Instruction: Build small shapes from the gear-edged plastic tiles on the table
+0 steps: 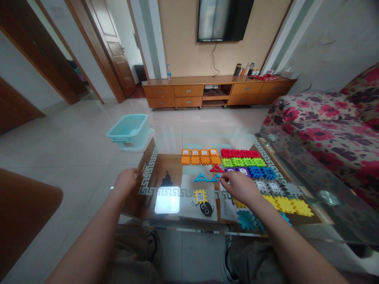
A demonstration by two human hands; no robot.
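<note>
My right hand (233, 183) is over the right part of the glass table, its fingertips pinched together at the right end of the blue triangular pieces (201, 178). A red triangular piece (216, 169) lies just beyond them. Near the table's left edge is my left hand (127, 181), fingers curled; what it holds, if anything, is too small to name. Orange tiles (195, 159) form rows at the back, with red (239, 153), green (244, 162) and blue tiles (262, 172) to their right. Grey (291, 189) and yellow tiles (286, 205) lie nearer me.
A turquoise tub (130, 130) stands beyond the table's left corner. A yellow window tile (200, 196) and a black round item (206, 209) lie near the front. Teal tiles (246, 219) sit at the front right. A flowered sofa (322, 114) is on the right.
</note>
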